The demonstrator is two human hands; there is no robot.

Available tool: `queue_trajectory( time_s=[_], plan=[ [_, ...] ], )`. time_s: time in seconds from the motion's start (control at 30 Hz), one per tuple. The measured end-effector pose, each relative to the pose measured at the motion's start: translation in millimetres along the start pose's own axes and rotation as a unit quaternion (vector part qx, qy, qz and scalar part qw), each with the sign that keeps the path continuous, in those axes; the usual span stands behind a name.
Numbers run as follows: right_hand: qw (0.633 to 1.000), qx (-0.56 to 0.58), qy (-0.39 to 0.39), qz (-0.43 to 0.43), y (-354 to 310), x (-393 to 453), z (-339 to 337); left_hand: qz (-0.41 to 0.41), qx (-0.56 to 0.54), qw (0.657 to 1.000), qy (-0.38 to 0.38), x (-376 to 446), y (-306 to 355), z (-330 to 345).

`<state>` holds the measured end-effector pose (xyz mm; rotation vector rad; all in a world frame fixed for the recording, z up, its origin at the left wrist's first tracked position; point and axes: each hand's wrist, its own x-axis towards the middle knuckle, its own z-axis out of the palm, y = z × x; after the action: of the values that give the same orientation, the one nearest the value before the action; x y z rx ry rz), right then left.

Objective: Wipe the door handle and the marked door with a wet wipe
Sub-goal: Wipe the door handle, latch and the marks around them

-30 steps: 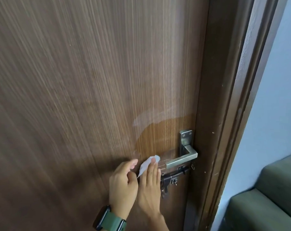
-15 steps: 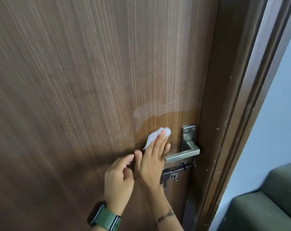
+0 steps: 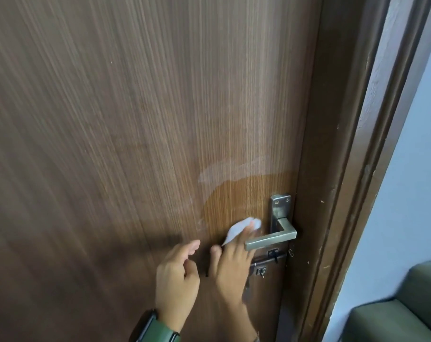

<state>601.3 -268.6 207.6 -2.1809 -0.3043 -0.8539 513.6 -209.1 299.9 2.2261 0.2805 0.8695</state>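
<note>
Pressing a white wet wipe flat against the brown door, the right hand has its fingers stretched out, holding the wipe under the fingertips rather than gripping it in a fist. The wipe sits at about nine o'clock from the metal door handle, just beside the handle's plate, and part of the hand lies behind the lever.

Compared with half a second ago, the hand and wipe sit lower and closer to the lever, so the stroke looks to be coming back down over the patch already wetted. That darker, shiny damp patch spreads from about ten to twelve o'clock of the wipe, with a pale smear along its top edge.

At eight o'clock from the wipe, the left hand hovers loosely curled and empty, just off the door, a green watch on its wrist. A dark bolt latch sits below the lever.

Judging by the dry wood elsewhere, most of the door is not yet wiped.
</note>
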Motion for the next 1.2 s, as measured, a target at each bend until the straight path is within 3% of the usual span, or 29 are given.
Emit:
queue_trajectory(
  time_s=[0.1, 0.27, 0.47, 0.63, 0.8, 0.97, 1.13, 1.2],
  plan=[
    [0.99, -0.087, -0.078, -0.084, 8, -37, 8, -0.003, -0.006, 1.0, 0.001, -1, -1, -1],
    [0.999, -0.044, 0.009, 0.013, 31, 15, -20, 0.004, 0.006, 1.0, -0.003, -3, -1, -5],
    [0.981, -0.105, -0.123, -0.111, 30, -35, -10, 0.01, -0.013, 1.0, 0.001, -1, 10, 4],
    [0.986, -0.142, -0.082, 0.0, 44, -5, -27, 0.011, -0.012, 1.0, -0.009, -4, 13, 8],
    [0.966, -0.131, -0.176, -0.139, 26, -44, -16, 0.006, -0.006, 1.0, -0.026, -4, 18, 14],
    [0.978, -0.193, -0.078, -0.027, 55, -12, -33, 0.005, -0.011, 1.0, -0.025, -5, 14, 12],
    [0.963, -0.153, -0.184, -0.123, 36, -51, -17, -0.009, -0.005, 0.999, -0.044, -11, 12, 16],
    [0.959, -0.178, -0.17, -0.14, 47, -45, -22, -0.005, 0.001, 0.999, -0.042, -12, 11, 13]
  ],
)
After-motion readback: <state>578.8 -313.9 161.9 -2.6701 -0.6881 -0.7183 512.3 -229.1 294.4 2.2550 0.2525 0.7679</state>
